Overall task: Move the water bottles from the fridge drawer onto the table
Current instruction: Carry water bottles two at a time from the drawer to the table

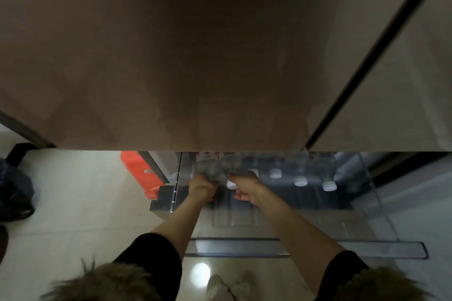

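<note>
Both hands, left (201, 187) and right (245, 187), grip bottles (220, 166) in the drawer (367, 205).

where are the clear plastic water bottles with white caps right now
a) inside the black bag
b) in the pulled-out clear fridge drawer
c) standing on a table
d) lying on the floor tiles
b: the white caps of the clear plastic water bottles show in a row inside the pulled-out clear fridge drawer, below the brown fridge door, and the left hand and right hand reach in at its left end.
</note>
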`<state>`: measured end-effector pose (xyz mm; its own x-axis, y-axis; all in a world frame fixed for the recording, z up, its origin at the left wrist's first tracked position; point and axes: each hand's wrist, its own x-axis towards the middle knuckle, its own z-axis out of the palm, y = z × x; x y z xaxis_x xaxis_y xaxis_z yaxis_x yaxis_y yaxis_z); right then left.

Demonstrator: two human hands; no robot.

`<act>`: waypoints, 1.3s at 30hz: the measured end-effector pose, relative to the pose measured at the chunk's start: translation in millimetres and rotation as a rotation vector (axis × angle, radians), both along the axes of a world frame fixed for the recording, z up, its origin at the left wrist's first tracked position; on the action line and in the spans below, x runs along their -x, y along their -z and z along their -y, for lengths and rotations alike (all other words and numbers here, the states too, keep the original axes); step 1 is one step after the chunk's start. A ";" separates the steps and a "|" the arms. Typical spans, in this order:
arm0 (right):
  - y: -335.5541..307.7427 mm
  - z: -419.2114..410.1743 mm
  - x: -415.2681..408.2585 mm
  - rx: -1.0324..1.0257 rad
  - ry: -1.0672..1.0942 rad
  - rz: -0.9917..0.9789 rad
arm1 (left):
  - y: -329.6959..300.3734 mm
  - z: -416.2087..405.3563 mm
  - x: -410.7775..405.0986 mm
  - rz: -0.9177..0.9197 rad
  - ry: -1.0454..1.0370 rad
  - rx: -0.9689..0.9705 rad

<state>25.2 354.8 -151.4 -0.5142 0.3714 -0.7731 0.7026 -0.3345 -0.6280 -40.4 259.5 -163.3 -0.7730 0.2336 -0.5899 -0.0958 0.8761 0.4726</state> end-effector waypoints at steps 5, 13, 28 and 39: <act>-27.3 2.3 -10.8 -0.048 -0.030 -0.060 | -15.4 12.0 -1.8 -0.028 -0.127 -0.143; -71.8 12.4 -52.2 -0.294 -0.165 -0.101 | -63.6 40.8 -41.4 -0.327 -0.206 -0.322; -104.0 18.6 -93.0 -1.072 -0.220 -0.371 | -113.3 63.0 -73.3 -0.654 -0.060 -0.461; -83.6 13.3 -89.0 -1.099 -0.345 -0.491 | -91.4 74.7 -53.8 -0.639 -0.007 -0.458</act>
